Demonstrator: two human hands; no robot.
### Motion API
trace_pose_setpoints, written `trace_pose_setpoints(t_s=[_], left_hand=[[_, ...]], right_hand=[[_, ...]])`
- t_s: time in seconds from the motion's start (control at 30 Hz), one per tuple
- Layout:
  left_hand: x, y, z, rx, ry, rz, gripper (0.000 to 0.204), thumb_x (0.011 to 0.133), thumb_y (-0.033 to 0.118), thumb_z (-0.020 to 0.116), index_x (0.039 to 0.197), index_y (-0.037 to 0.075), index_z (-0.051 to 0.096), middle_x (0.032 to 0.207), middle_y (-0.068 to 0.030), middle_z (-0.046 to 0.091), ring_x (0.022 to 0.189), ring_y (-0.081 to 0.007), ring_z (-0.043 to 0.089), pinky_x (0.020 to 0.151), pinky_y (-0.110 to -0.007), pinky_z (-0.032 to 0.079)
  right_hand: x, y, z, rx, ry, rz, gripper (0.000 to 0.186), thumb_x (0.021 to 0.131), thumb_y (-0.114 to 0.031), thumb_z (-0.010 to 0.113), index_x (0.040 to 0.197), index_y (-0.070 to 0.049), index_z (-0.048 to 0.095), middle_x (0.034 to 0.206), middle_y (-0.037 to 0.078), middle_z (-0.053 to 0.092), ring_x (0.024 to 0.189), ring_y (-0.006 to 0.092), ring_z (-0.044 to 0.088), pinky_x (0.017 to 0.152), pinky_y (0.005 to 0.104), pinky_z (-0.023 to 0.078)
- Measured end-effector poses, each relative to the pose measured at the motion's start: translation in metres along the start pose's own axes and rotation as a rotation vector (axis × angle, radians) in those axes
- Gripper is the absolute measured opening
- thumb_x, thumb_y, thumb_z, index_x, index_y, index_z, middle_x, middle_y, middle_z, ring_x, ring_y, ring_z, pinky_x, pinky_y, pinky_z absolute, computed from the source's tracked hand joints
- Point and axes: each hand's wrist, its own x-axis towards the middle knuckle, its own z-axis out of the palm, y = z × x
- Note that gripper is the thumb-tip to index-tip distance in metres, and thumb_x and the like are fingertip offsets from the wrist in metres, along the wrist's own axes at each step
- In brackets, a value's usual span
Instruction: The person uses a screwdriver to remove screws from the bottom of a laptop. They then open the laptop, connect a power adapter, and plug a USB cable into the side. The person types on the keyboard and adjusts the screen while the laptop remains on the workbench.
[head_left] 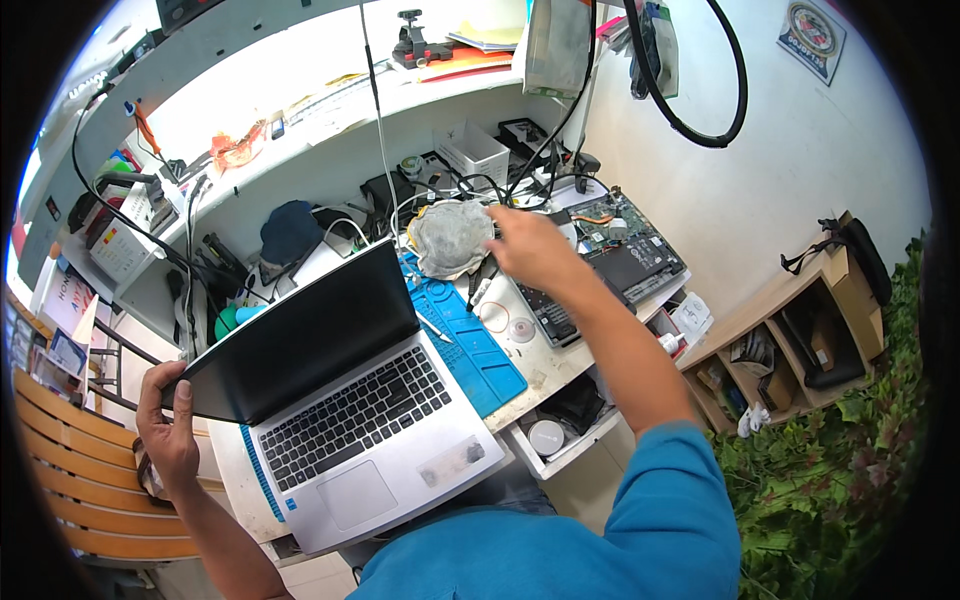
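An open silver laptop (400, 440) with a dark screen (300, 340) lies tilted across the front of the bench, close to my body. My left hand (170, 430) grips the left edge of its screen, thumb on the front side. Farther off, my right hand (530, 245) has its fingers closed at the right edge of a round, grey, soiled cloth (450, 240); the fingertips are partly hidden. Beneath the cloth and beside the laptop is a blue repair mat (480, 350). To the right sits an opened laptop base (630, 260) with its circuit board and battery exposed.
A white basket (475, 152) and tangled cables stand behind the cloth. An open drawer (560, 440) juts out below the bench. Wooden cubbies (790, 340) and green foliage (820, 500) are at right, a slatted wooden bench (100, 480) at left. A black cable loop (740, 90) hangs overhead.
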Motion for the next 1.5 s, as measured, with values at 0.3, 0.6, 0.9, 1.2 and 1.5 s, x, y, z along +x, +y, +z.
trace_pose_setpoints(t_s=[0.3,0.6,0.9,1.2,1.5], left_hand=[[-0.003,0.005,0.002,0.038,0.025,0.039,0.018,0.107,0.006,0.067,0.122,-0.002,0.072,0.119,-0.0114,0.071,0.114,-0.0219,0.065,0.105,-0.033,0.047],[0.001,-0.002,0.009,0.025,0.038,0.051,0.017,0.106,0.004,0.066,0.122,-0.002,0.072,0.121,-0.013,0.071,0.115,-0.0237,0.066,0.105,-0.035,0.049],[-0.005,-0.005,0.006,0.066,0.06,0.06,0.019,0.105,0.004,0.067,0.122,-0.003,0.072,0.123,-0.0151,0.072,0.118,-0.0255,0.066,0.108,-0.037,0.049],[-0.003,-0.002,0.007,0.059,0.048,0.071,0.019,0.105,0.004,0.068,0.122,-0.003,0.073,0.122,-0.0147,0.072,0.118,-0.0255,0.066,0.108,-0.037,0.048],[-0.004,-0.002,0.005,0.062,0.04,0.065,0.019,0.105,0.004,0.068,0.122,-0.003,0.072,0.122,-0.0143,0.072,0.118,-0.025,0.066,0.108,-0.036,0.048]], right_hand=[[0.081,-0.018,0.02,-0.267,-0.353,-0.073,0.022,0.081,-0.002,0.074,0.101,0.001,0.083,0.112,0.029,0.08,0.107,0.0407,0.08,0.092,0.0487,0.065],[0.181,0.011,-0.021,0.414,0.139,0.464,0.052,0.094,-0.017,0.073,0.137,0.01,0.061,0.112,0.03,0.078,0.092,0.0335,0.083,0.092,0.0409,0.066],[0.13,-0.013,0.023,-0.303,-0.48,0.226,0.033,0.085,-0.018,0.084,0.113,-0.001,0.084,0.127,0.024,0.079,0.12,0.0369,0.077,0.103,0.0467,0.063],[0.119,0.01,-0.003,0.478,-0.287,0.505,0.023,0.091,-0.002,0.064,0.105,0.009,0.078,0.078,0.022,0.079,0.061,0.0263,0.079,0.056,0.0389,0.066],[0.104,-0.017,-0.077,1.065,0.057,0.169,0.021,0.101,-0.005,0.067,0.116,0.005,0.077,0.086,0.006,0.073,0.061,0.0118,0.072,0.05,0.0273,0.06]])
